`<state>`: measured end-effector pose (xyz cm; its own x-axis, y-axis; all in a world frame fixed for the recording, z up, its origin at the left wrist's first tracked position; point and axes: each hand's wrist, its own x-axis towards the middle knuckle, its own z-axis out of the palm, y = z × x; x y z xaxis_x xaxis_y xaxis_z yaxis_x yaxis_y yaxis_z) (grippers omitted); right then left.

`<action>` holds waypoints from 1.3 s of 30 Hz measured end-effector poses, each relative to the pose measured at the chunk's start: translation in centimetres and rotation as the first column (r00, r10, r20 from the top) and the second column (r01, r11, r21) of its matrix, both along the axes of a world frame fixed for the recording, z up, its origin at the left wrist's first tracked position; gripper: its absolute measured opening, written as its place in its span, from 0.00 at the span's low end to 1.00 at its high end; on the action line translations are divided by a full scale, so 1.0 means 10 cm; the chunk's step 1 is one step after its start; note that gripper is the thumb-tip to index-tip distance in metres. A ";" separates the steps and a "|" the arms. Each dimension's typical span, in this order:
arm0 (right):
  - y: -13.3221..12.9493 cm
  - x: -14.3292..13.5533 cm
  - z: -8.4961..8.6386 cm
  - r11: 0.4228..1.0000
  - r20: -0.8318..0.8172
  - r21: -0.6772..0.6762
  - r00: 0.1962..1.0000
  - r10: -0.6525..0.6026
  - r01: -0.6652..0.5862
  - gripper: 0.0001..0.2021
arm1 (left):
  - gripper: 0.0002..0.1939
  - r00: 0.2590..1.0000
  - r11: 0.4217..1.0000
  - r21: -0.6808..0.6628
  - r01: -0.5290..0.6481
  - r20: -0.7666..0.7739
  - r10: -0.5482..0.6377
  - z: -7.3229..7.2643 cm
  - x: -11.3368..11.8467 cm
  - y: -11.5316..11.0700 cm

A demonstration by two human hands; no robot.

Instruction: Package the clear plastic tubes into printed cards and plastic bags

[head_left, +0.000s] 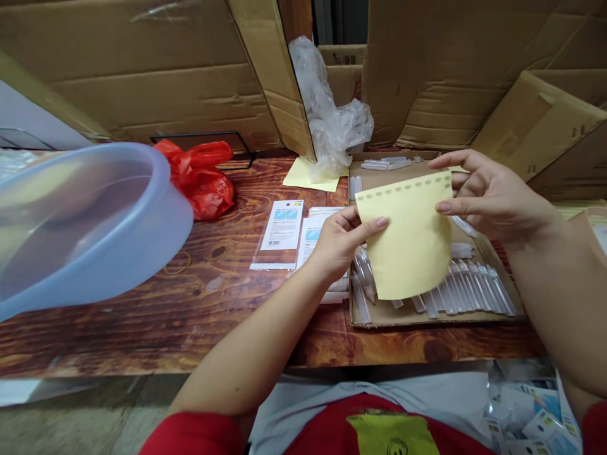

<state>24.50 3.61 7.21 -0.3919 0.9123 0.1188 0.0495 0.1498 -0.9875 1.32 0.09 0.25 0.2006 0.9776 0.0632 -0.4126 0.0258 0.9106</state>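
Both hands hold a yellow sheet (408, 240) with a row of small stickers along its top edge. My left hand (339, 240) pinches its left edge between thumb and fingers. My right hand (488, 193) grips the top right corner. The sheet hangs above a shallow cardboard tray (427, 316) that carries several clear plastic tubes (474, 291) laid side by side.
Printed packets in clear sleeves (282, 230) lie left of the tray on the wooden table (165, 316). A large translucent blue basin (80, 221) fills the left, with a red plastic bag (202, 174) behind it. Cardboard boxes (165, 69) wall the back; a clear bag (327, 120) and another yellow sheet (308, 175) lie there.
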 end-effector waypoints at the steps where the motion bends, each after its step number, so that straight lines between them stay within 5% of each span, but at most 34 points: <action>1: 0.00 0.00 -0.04 0.998 -0.052 -0.048 0.998 -0.035 0.032 0.28 | 0.22 1.000 1.000 -0.001 -0.026 0.014 0.026 0.00 0.00 0.01; 6: -0.05 0.00 -0.18 0.979 -0.094 -0.127 0.980 -0.174 0.161 0.12 | 0.22 1.000 1.000 0.016 -0.005 0.010 0.005 0.01 -0.05 0.03; 10: -0.16 -0.07 -0.07 0.981 0.027 -0.018 0.981 -0.190 0.191 0.09 | 0.16 0.998 0.993 0.118 0.015 -0.062 -0.008 0.06 -0.14 0.05; 15: -0.28 -0.19 0.17 0.973 0.487 0.190 0.873 0.021 -0.129 0.13 | 0.15 0.977 0.970 0.226 0.091 -0.206 -0.043 0.12 -0.12 -0.01; 21: -0.26 -0.30 0.28 0.904 0.626 0.313 0.779 0.033 -0.290 0.14 | 0.18 0.973 0.976 0.179 0.124 -0.214 -0.084 0.17 -0.05 -0.12; 26: -0.26 -0.31 0.30 0.760 0.729 0.479 0.681 -0.067 -0.438 0.07 | 0.20 0.956 0.967 0.149 0.208 -0.239 -0.169 0.17 -0.08 -0.11; 29: -0.38 -0.35 0.25 0.662 0.659 0.657 0.702 -0.271 -0.361 0.05 | 0.20 0.971 0.964 0.204 0.171 -0.201 -0.130 0.16 -0.07 -0.11; 32: -0.54 -0.40 0.16 0.492 0.493 0.838 0.714 -0.497 -0.236 0.03 | 0.19 0.993 0.963 0.261 0.069 -0.114 -0.041 0.16 -0.05 -0.11; 35: -0.66 -0.43 0.03 0.313 0.346 0.929 0.764 -0.545 -0.198 0.06 | 0.17 0.998 0.952 0.305 -0.003 -0.059 0.022 0.16 -0.02 -0.13; 39: -0.72 -0.48 -0.13 0.306 0.297 0.939 0.814 -0.500 -0.155 0.13 | 0.16 0.998 0.937 0.348 -0.014 -0.049 0.033 0.17 -0.01 -0.15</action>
<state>19.70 -3.59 5.89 -0.5268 0.3784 0.7611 0.5704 0.8212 -0.0135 1.26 -1.41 1.96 0.1901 0.9011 0.3897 -0.3596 -0.3055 0.8817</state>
